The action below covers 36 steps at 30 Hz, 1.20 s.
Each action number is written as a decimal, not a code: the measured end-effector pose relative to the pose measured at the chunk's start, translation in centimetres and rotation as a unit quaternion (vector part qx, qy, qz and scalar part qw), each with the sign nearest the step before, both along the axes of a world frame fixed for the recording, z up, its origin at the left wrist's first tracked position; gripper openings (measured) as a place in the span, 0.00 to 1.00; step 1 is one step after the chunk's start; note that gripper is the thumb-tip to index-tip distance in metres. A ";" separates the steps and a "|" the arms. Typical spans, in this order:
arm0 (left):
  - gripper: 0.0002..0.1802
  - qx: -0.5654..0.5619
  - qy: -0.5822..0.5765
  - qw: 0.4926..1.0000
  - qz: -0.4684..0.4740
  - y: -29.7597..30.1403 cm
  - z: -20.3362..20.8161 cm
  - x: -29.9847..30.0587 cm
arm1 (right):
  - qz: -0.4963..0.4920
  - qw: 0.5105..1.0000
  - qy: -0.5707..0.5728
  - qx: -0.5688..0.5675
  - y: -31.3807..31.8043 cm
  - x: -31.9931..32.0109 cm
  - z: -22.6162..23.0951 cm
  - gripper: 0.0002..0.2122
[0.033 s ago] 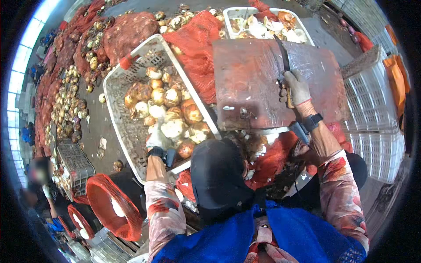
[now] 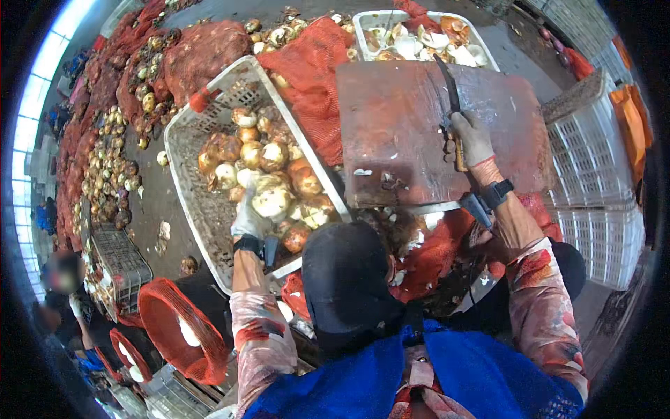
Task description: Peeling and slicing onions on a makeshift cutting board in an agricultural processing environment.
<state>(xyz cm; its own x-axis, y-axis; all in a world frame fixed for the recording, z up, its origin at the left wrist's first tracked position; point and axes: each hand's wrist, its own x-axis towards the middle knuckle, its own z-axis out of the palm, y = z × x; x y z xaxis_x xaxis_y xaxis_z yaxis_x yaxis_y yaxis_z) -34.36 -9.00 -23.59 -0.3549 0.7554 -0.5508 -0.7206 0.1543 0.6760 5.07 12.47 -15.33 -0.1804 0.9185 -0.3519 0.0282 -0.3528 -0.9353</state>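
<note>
My left hand (image 2: pixel 251 218), in a pale glove, reaches into a white plastic crate (image 2: pixel 187 202) of brown-skinned onions. Its fingers curl along the side of a large, partly peeled onion (image 2: pixel 271 201); part of the grip is hidden. More onions (image 2: pixel 251 152) lie heaped beyond it. My right hand (image 2: pixel 473 138), also gloved, is closed round the wooden handle of a knife (image 2: pixel 452 87). The dark, curved blade points away from me over a worn reddish-brown board (image 2: pixel 398 133). White scraps (image 2: pixel 363 172) lie on the board.
Behind the board stands a white crate of peeled pieces (image 2: pixel 359 31). Stacked white crates (image 2: pixel 593 167) flank the right side. Red mesh sacks (image 2: pixel 310 91) and loose onions (image 2: pixel 112 167) cover ground to the left and back. A mesh-lined bin (image 2: pixel 157 307) stands at lower left, near another person (image 2: pixel 63 279).
The large onion at my left hand has shifted and turned slightly, and the hand has shifted with it. My right hand and the knife stay almost still.
</note>
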 end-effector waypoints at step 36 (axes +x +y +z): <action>0.36 -0.066 0.358 0.889 -0.278 20.2 15.5 26.9 | 0.077 0.971 -0.190 0.125 -11.6 3.6 2.0 0.27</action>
<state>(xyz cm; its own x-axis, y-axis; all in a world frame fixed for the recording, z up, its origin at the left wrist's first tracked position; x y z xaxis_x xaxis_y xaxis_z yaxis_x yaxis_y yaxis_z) -7.51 11.25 -8.12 -0.2414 0.8697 -0.4305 0.1005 0.4637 0.8803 8.70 0.88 -13.37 -0.2231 0.9561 -0.1899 0.4232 -0.0805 -0.9024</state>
